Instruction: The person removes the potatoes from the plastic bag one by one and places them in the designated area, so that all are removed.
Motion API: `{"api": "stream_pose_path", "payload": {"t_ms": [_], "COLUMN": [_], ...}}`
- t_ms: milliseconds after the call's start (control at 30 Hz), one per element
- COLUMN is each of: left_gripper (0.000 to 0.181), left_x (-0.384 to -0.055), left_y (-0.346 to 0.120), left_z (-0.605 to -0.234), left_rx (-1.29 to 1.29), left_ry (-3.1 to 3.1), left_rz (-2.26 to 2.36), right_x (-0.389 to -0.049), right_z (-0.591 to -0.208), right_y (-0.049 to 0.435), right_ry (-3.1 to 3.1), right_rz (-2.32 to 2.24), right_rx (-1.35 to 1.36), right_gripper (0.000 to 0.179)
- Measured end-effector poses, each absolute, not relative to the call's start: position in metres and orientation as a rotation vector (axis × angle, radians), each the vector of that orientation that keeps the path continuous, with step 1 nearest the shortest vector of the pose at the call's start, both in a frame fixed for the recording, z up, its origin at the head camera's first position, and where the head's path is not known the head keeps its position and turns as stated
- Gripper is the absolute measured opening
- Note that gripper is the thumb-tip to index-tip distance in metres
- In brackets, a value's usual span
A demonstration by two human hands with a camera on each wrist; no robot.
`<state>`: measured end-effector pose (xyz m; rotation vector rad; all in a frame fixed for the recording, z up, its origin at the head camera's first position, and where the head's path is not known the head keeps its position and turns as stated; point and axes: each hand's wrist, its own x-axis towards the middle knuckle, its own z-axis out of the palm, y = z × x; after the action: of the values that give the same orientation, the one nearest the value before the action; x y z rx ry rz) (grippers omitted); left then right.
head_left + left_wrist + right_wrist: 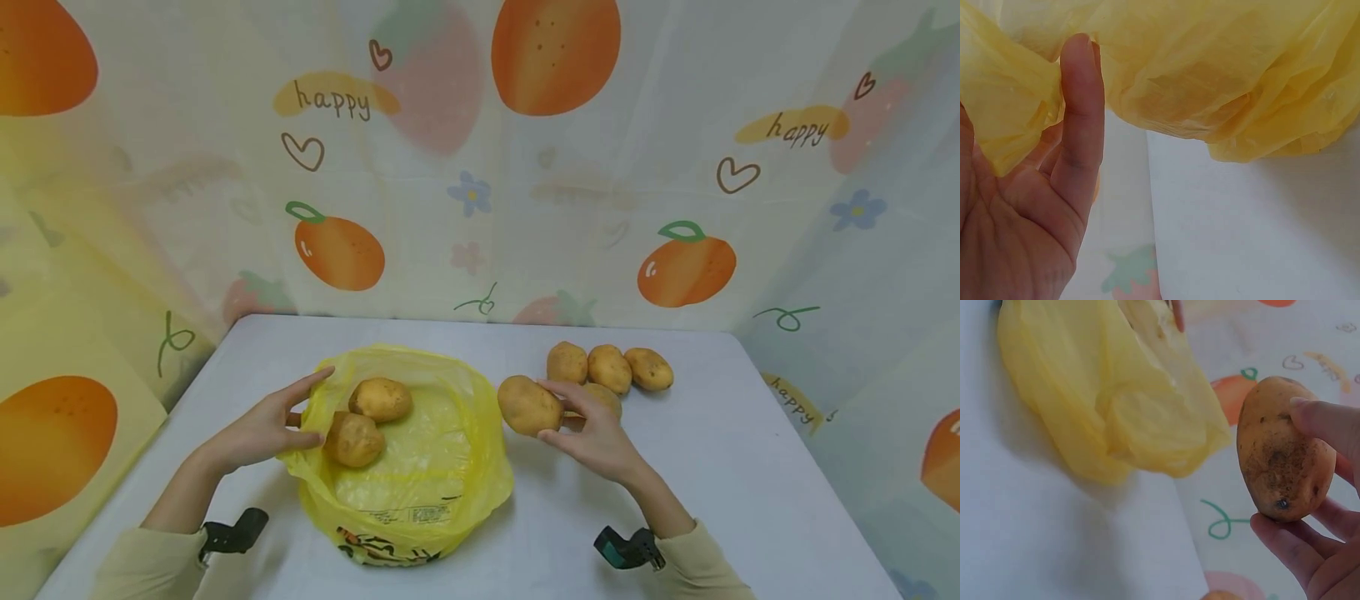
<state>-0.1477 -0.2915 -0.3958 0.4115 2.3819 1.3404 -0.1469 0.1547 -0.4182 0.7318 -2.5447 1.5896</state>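
My right hand [596, 433] grips a potato [529, 406] between thumb and fingers, just right of the yellow plastic bag's rim. Dark soil marks one side of that potato [1284, 453] in the right wrist view. On the left, my left hand [258, 425] holds the edge of the yellow plastic bag [480, 467], thumb inside the rim. The bag stands wide open, and two potatoes, one at the back [382, 399] and one in front [356, 440], lie inside by its left wall. In the left wrist view the bag's film hangs beside my raised finger [1082, 106].
Several more potatoes [609, 369] lie on the white table [720, 483] at the back right, one partly hidden behind my right hand. A fruit-printed curtain [525, 242] hangs at the table's back and sides. Each wrist wears a black camera mount [630, 547].
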Motion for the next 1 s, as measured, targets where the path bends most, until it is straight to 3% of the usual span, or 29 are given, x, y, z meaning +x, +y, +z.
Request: {"api": "stream_pose_path", "payload": {"t_ms": [1000], "left_gripper": [0.086], "left_x": [-0.149], "left_y": [-0.293], "left_z": [-0.395], "left_rx": [0.390], "left_ry": [2.415], "left_rz": [1.314], "right_x": [-0.152], "right_z": [-0.447], "right_y": [0.260], "right_ry": [-2.634], "right_rz": [1.282], "right_rx": [0.262], "right_gripper": [0.063]}}
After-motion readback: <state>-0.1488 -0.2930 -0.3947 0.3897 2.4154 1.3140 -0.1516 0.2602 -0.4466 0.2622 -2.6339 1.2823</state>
